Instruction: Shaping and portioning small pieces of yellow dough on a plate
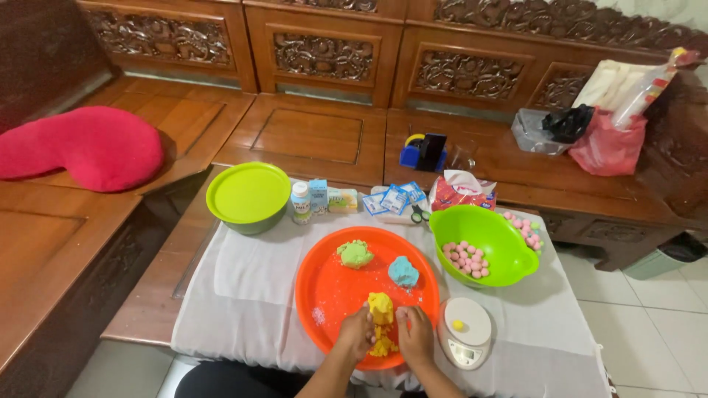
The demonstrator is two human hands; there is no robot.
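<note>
On the orange tray (324,295), your left hand (357,333) and right hand (415,335) pinch the yellow dough (381,308) between them; it looks soft and crumbly, so cup it from underneath.

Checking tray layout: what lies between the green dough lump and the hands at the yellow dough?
Head view: only bare orange tray between the green dough and the hands' yellow dough.
</note>
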